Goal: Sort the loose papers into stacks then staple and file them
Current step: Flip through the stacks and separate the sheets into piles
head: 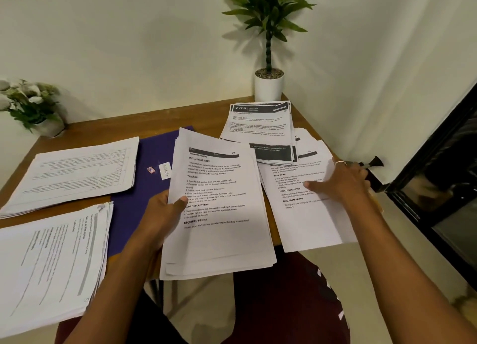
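My left hand (pixel 165 214) is clamped on the sheaf (pixel 219 214), thumb over the top sheet and fingers beneath. My right hand (pixel 343 183) lies flat with straight fingers on the loose pile (pixel 309 214), gripping nothing.

I judge this is sorting, with stapling not yet begun. To do it well, I'd drag just 1 sheet off with those flat fingers and read its heading against the sheaf's "Dishwasher Loading" page before adding it. I'd also keep the thumb firm, since the sheaf's lower end hangs past the table (pixel 90 132) edge.

The sheaf sits between my hands, just beside the loose pile. Behind lies the 2726 pile (pixel 260 127). The purple folder (pixel 144 178) is just left, and the far stack (pixel 77 170) and near stack (pixel 51 261), 2 in all, lie well left. I see no stapler.
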Demonstrator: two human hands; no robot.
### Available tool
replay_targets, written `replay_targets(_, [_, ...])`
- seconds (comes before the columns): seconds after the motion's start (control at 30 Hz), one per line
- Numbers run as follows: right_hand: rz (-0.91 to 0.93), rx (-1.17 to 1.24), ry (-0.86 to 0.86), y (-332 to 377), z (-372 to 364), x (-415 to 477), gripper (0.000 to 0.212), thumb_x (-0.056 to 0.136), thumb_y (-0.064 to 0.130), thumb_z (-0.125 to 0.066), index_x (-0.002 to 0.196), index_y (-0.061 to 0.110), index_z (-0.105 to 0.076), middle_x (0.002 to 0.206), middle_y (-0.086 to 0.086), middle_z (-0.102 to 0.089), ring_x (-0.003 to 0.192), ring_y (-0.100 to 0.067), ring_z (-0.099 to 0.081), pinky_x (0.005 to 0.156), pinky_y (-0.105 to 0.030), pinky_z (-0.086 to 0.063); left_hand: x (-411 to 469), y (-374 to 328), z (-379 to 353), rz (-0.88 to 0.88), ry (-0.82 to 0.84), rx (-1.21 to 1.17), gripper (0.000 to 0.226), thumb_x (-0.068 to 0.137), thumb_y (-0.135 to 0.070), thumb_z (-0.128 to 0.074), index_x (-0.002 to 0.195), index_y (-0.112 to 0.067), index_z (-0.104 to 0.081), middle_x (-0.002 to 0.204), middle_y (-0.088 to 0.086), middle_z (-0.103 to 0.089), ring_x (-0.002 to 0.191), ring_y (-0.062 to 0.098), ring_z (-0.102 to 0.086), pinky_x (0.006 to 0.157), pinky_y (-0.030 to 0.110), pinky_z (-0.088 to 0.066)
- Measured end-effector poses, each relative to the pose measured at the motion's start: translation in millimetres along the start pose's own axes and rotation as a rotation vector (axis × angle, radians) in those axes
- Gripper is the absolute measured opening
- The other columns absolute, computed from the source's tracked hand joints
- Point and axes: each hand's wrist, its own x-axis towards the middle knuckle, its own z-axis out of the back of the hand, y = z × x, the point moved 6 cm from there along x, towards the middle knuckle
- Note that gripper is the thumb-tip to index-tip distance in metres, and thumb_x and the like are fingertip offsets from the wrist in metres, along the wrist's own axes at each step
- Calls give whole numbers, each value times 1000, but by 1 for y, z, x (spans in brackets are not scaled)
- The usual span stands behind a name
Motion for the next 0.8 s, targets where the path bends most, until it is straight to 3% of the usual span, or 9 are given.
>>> replay_targets(0.17, [60, -81, 67, 13, -4, 26, 107, 46, 80, -82, 126, 15, -54, 129, -9, -65, 122, -34, -57, 99, -43, -49, 2, 3, 0, -2, -9, -11, 16, 104, -21, -58, 115, -23, -70, 99, -8, -77, 88, 12, -75, 65, 25, -54])
replay_targets(0.33, [28, 29, 89, 9, -7, 35, 97, 42, 66, -91, 119, 16, -60, 121, -8, -70, 108, -33, -66, 92, -46, -55, 4, 7, 2, -6, -5, 6, 18, 104, -22, -58, 116, -23, -71, 92, -10, -78, 80, 7, -76, 61, 20, -54])
replay_targets(0.47, [22, 40, 64, 16, -1, 23, 68, 71, 42, -90, 121, 10, -58, 123, -13, -66, 115, -37, -62, 97, -48, -52, 4, 7, 2, -6, -10, 16, 18, 104, -21, -58, 116, -22, -71, 92, -10, -78, 77, 5, -75, 59, 19, -52])
replay_targets(0.6, [4, 151, 100, 16, -1, 24, 72, 74, 33, -90, 133, 9, -55, 129, -11, -63, 118, -34, -59, 89, -35, -48, 4, 7, 2, -2, -10, 1, 18, 104, -20, -58, 116, -21, -71, 92, -11, -78, 77, 5, -75, 60, 21, -53])
replay_targets(0.73, [-104, 418, 97, 6, 3, 22, 59, 75, 17, -86, 125, -1, -61, 117, -18, -67, 103, -36, -65, 75, -34, -49, 4, 8, 2, 4, -1, -18, 18, 104, -19, -58, 117, -20, -71, 90, -11, -78, 77, 5, -75, 60, 20, -53])
replay_targets(0.8, [-104, 528, 63, 1, 11, 21, 43, 77, 9, -81, 115, 0, -65, 103, -16, -70, 90, -33, -66, 66, -31, -47, 5, 9, 3, 15, 4, -16, 19, 104, -21, -59, 119, -21, -70, 93, -9, -79, 80, 8, -76, 64, 25, -55])
